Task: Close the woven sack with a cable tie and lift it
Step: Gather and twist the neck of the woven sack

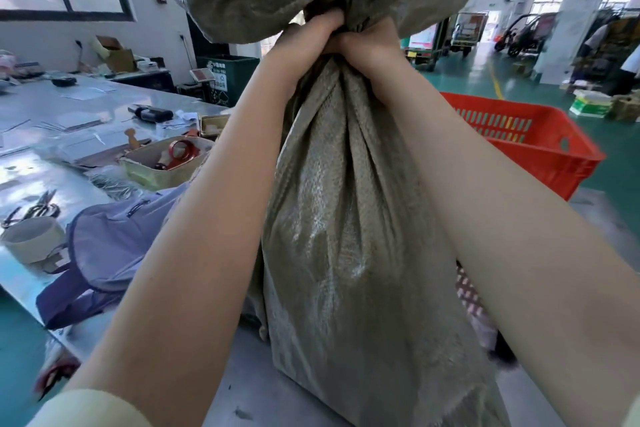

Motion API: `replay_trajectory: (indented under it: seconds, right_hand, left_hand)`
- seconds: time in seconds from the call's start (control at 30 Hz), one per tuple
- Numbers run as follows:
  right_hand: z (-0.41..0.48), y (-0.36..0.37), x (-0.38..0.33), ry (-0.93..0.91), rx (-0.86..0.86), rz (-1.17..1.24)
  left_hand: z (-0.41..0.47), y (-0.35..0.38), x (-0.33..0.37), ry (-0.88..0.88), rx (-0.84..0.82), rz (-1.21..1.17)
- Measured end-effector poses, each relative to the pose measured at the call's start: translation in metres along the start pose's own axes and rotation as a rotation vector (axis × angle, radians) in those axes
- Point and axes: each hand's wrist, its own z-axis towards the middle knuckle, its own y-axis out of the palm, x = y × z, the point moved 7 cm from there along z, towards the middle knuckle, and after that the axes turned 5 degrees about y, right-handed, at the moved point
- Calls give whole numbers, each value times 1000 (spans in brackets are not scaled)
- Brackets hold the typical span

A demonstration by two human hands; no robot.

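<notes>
My left hand [313,35] and right hand [372,42] grip is clamped side by side on the woven sack [332,218] neck at twelve o'clock; its body hangs toward six, beside the desk [104,121]; no tie visible.

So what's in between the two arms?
The woven sack hangs between the two forearms in the head view. Both the left hand and the right hand squeeze its bunched neck up top.

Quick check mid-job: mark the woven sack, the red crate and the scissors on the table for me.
woven sack [332,246]: head view, on the bulging body below the gathered neck.
red crate [540,152]: head view, on its near side wall.
scissors [40,206]: head view, on the handles, left table edge.
</notes>
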Motion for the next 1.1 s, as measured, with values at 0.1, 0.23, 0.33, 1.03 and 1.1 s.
replay_trajectory:
  seconds: [0.1, 0.23, 0.33, 1.03, 1.1]
  right_hand:
    - [3, 8, -4, 12, 18, -43]
    - [0, 17, -10, 32, 2, -84]
    - [-2, 20, -12, 55, -6, -124]
    - [-30, -35, 19, 177, 178, 11]
    - [-30, -45, 27, 200, 196, -8]
  left_hand:
    - [-12, -18, -24, -111, -1, 55]
    - [-67, -24, -30, -157, -80, 331]
    - [-89, -23, -32, -195, -38, 535]
    - [-74, 20, 0, 247, -39, 1177]
    - [-68, 32, 6, 294, -153, 1251]
